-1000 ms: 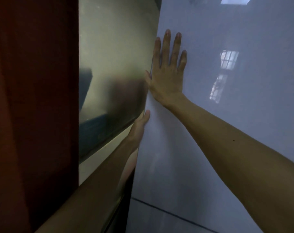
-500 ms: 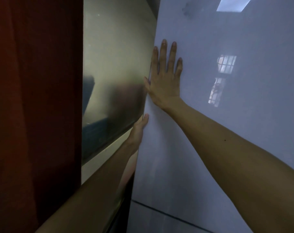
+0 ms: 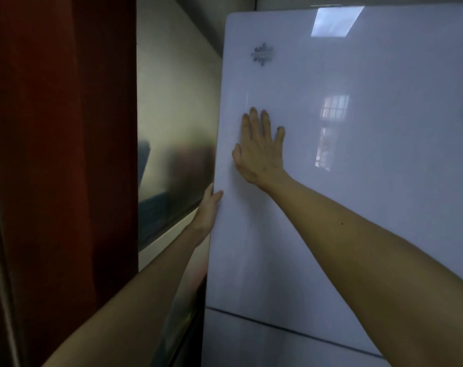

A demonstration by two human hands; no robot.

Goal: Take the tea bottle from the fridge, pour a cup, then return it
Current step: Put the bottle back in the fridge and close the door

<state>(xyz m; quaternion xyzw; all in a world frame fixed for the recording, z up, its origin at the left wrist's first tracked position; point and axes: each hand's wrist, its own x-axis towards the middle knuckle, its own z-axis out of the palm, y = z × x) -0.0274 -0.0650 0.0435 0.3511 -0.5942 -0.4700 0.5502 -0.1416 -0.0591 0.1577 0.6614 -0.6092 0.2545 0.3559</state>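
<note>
Left of my palm, my left hand (image 3: 207, 207) hooks the fridge door (image 3: 357, 181) edge; my right hand (image 3: 262, 152) lies flat, fingers spread. Compared with a second ago the door's top corner shows, still shut. Tea bottle unseen, presumably inside.

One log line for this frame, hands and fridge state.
phase: at fridge | fridge door: looks shut | right hand: flat on door | left hand: gripping door's left edge | bottle: not in view
</note>
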